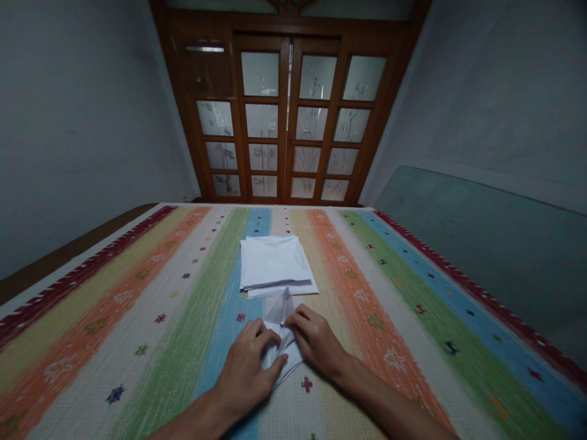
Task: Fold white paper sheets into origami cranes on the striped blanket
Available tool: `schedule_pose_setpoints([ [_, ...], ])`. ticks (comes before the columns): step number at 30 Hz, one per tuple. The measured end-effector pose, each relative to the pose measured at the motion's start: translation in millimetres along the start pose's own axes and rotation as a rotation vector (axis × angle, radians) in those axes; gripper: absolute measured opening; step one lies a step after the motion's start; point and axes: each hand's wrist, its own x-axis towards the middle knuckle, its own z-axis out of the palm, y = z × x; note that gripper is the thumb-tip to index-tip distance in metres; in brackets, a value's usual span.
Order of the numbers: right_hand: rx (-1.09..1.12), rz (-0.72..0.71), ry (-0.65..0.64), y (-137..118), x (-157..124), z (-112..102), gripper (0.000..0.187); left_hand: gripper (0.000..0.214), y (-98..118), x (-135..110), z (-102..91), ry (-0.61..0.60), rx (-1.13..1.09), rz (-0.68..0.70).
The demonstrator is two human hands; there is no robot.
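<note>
A partly folded white paper piece (283,313) with a pointed tip lies on the striped cloth. My left hand (247,370) rests on its left side, fingers curled and pressing the paper down. My right hand (316,342) covers its right side, fingertips pinching a fold near the middle. Just beyond the tip lies a stack of white paper sheets (275,263), apart from both hands.
The surface is covered by a cloth (389,293) striped in green, blue, orange and white with small star marks and dark red borders. A wooden door with frosted glass panes (287,122) stands behind. A teal board (481,232) leans at the right wall.
</note>
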Motion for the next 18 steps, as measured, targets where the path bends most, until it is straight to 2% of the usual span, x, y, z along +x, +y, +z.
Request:
schedule_pose_setpoints([
  [6,-0.032,0.018,0.013,3.0,-0.4,1.0,0.026,0.008,2.3,-1.5,2.7,-0.006,-0.043,-0.041],
  [13,-0.009,0.053,0.016,3.9,0.8,-1.7,0.029,0.008,4.1,-7.2,5.1,-0.018,-0.006,0.023],
  [18,0.023,0.041,-0.050,4.1,0.3,-7.6,0.019,0.011,2.4,-6.6,0.0,-0.055,-0.031,0.056],
])
